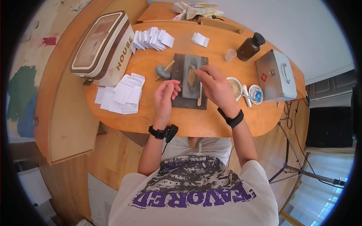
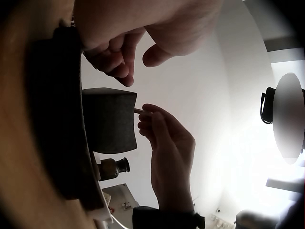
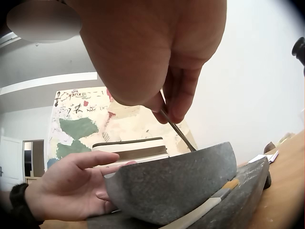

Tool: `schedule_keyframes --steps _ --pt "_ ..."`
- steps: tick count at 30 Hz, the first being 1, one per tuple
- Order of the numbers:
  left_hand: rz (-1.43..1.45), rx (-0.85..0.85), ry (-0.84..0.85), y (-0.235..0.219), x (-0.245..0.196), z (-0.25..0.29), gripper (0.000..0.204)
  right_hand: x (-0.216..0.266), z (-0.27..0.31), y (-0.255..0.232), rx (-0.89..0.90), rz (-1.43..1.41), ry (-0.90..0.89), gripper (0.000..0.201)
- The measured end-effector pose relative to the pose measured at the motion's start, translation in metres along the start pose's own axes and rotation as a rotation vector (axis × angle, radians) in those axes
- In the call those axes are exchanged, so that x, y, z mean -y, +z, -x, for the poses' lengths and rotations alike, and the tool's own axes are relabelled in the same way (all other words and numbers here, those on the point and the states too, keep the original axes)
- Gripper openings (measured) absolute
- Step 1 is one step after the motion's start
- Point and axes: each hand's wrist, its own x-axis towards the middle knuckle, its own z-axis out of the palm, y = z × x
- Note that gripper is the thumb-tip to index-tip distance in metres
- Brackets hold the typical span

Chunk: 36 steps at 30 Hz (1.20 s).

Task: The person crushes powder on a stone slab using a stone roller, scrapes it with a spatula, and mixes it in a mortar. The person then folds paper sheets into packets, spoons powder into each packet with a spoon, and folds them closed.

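A grey stone block [image 1: 187, 91] with a hollowed top, bearing a patch of tan paste [image 1: 191, 77], sits on a dark slab [image 1: 179, 62]. Over its right side, my right hand [image 1: 217, 84] pinches a thin metal tool [image 3: 178, 131], whose lower end goes behind the block's rim in the right wrist view. My left hand [image 1: 166, 96] is at the block's left side, fingers loosely bent and holding nothing. Along the block's right edge, a flat light-coloured stick [image 3: 200, 213] with an ochre tip lies on the slab.
Left lie white paper packets [image 1: 124, 93], a grey stone piece with wooden sticks [image 1: 163, 71] and a HOUSE box [image 1: 120, 56]. Rightward stand a white bowl [image 1: 240, 82], a small dish [image 1: 260, 98], a plastic cup [image 1: 230, 55], a brown bottle [image 1: 247, 49] and a metal case [image 1: 279, 83].
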Motion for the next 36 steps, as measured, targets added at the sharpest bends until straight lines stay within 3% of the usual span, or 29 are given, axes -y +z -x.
schedule_keyframes --steps 4,8,10,16,23,25,28,32,34,36 --pt "0.024 0.002 -0.018 -0.002 0.002 0.002 0.03 0.008 0.005 -0.012 0.078 -0.036 -0.016 0.039" --pt "0.03 -0.019 -0.022 0.0 0.003 0.002 0.028 -0.004 -0.003 -0.007 0.011 0.003 0.007 0.04" --pt "0.021 -0.013 -0.022 0.001 0.001 0.002 0.028 -0.008 -0.008 -0.005 0.025 0.066 -0.015 0.03" --pt "0.025 -0.016 -0.018 0.001 0.003 0.002 0.028 -0.002 -0.013 -0.016 0.107 0.014 -0.02 0.025" --pt "0.017 -0.004 -0.014 0.002 0.0 0.002 0.027 -0.011 -0.022 -0.008 0.028 0.022 -0.04 0.032" --pt "0.019 -0.008 -0.012 0.001 0.002 0.002 0.027 -0.008 -0.018 -0.015 0.087 -0.017 0.022 0.017" --pt "0.005 -0.007 -0.02 0.0 0.005 0.003 0.028 -0.013 -0.01 -0.016 0.068 -0.159 0.17 0.012" --pt "-0.006 0.013 -0.024 0.0 0.002 0.003 0.029 -0.03 -0.014 -0.009 0.044 -0.182 0.309 0.016" --pt "-0.011 0.015 -0.025 -0.001 0.003 0.003 0.029 -0.04 -0.019 -0.007 0.127 -0.267 0.513 0.025" --pt "-0.014 0.019 -0.023 -0.001 0.004 0.002 0.029 -0.057 -0.02 0.0 0.155 -0.299 0.536 0.028"
